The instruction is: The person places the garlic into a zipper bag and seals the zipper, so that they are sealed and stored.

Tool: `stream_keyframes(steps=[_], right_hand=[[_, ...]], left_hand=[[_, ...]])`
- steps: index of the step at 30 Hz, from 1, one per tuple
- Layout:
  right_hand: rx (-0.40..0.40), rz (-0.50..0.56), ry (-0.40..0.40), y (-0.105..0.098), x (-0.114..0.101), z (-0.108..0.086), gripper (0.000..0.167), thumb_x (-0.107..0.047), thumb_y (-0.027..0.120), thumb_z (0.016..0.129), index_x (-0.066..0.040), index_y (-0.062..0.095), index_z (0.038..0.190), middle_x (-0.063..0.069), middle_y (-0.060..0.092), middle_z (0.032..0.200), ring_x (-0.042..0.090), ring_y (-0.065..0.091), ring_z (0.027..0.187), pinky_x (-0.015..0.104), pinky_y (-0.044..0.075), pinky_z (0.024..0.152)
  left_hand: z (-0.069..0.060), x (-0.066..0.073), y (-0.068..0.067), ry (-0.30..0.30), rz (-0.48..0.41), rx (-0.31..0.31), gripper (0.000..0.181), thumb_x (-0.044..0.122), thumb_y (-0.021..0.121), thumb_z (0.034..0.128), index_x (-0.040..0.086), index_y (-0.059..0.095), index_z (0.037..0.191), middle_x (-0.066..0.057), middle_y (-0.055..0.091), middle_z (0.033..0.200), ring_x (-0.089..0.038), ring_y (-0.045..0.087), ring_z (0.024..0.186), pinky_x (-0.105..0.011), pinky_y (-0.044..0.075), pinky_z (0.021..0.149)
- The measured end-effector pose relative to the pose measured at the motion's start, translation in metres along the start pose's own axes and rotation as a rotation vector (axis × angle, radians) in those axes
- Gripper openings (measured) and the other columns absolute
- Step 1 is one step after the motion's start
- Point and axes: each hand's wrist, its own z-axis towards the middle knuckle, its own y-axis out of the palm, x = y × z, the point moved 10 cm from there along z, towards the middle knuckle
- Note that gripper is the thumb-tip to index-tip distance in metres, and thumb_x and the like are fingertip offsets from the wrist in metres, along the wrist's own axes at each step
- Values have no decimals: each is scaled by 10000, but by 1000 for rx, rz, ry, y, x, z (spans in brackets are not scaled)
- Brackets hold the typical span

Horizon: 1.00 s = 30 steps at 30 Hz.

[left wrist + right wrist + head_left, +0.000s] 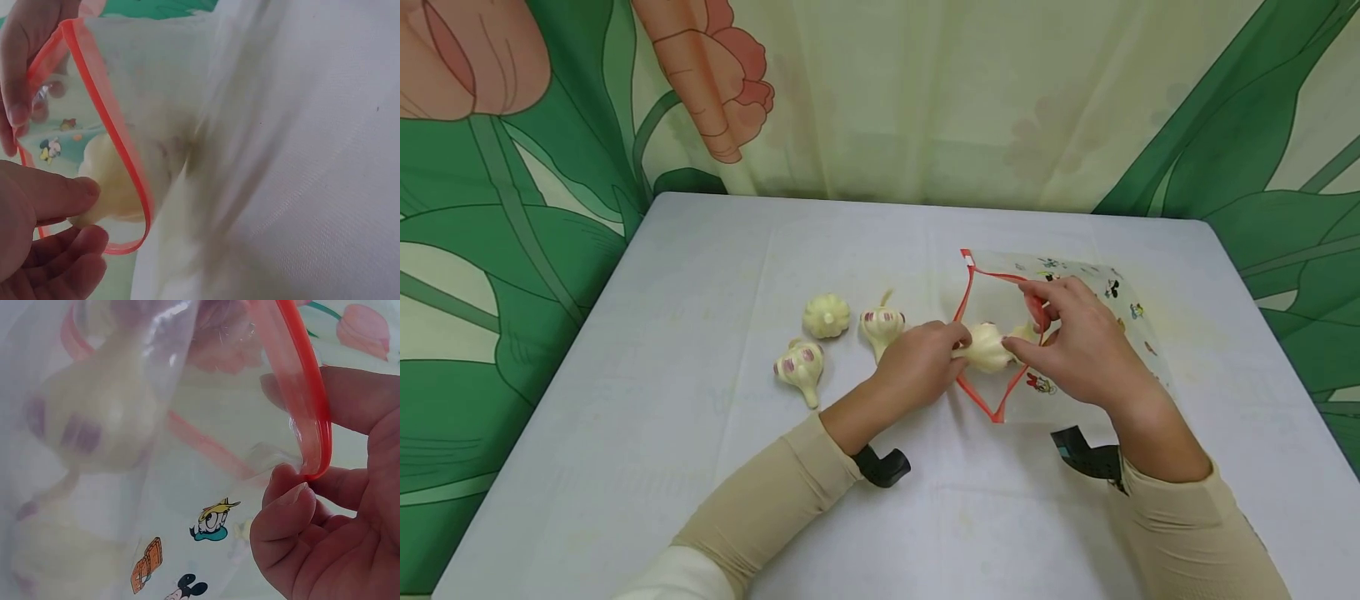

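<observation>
- Pinching, with the left hand (925, 358), the stem end of a garlic bulb (988, 348) between thumb and fingers, right at the mouth of the bag (1037, 384).
- Gripping, with the right hand (1086, 337), at three o'clock from the left one, the red trim (120, 137) between thumb and bent fingers, with the mouth held apart.
- Could well snag the held bulb on the trim, because of its plump body and the angular, narrow-cornered mouth.
- Could lose the gap through a slackened right-hand pinch, with limp film folding across.
- Could drop the bulb short, onto the tablecloth (700, 275), by letting go too early, given a hold only at the stem end.
- Just one container in view: the clear bag, printed with cartoon figures, stretching from its mouth toward three o'clock.
- Through the film, in the right wrist view, two pale bulb shapes (94, 419) at nine and eight o'clock, blurred; cannot tell which, if either, to match with the held bulb, nor the full count inside.
- Outside the bag, on the tablecloth, three loose bulbs (826, 315): nearest just beside the left hand at ten o'clock, another farther at ten, the last at nine.
</observation>
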Motion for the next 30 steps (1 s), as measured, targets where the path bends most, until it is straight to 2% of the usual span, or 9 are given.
stream_keyframes(steps=[7,12,18,23,30], right_hand=[[2,-2,-3,0,0,0,423,-143,833,802,15,572,1095,112,466,1025,240,509,898,286,409,618],[-1,-1,2,1,1,-1,455,-140,833,801,31,568,1129,110,461,1020,244,514,888,291,413,613],[2,0,0,0,1,-1,450,-139,829,804,29,569,1130,102,459,1013,245,522,865,289,413,617],[4,3,-10,0,-1,-1,449,-133,826,805,34,571,1134,99,461,998,242,520,869,302,413,620],[6,0,-28,1,-4,-2,435,-125,819,811,26,570,1134,81,455,976,233,510,849,311,397,623]], left_hand=[[-3,-2,1,-1,-142,-6,242,110,752,906,70,687,1135,-39,653,929,-146,587,821,-198,467,683],[-5,-4,0,-4,-168,11,195,84,729,912,72,704,1105,-43,633,941,-139,587,847,-174,459,682],[-7,-4,-4,-13,-198,28,150,82,723,908,73,698,1056,-9,588,873,-126,553,817,-177,441,665],[-4,1,-1,8,-261,-12,156,40,693,904,45,679,1059,-12,597,889,-129,550,827,-185,446,720],[4,5,11,27,-315,-74,159,42,677,924,34,671,1083,-11,620,935,-109,567,857,-162,457,761]])
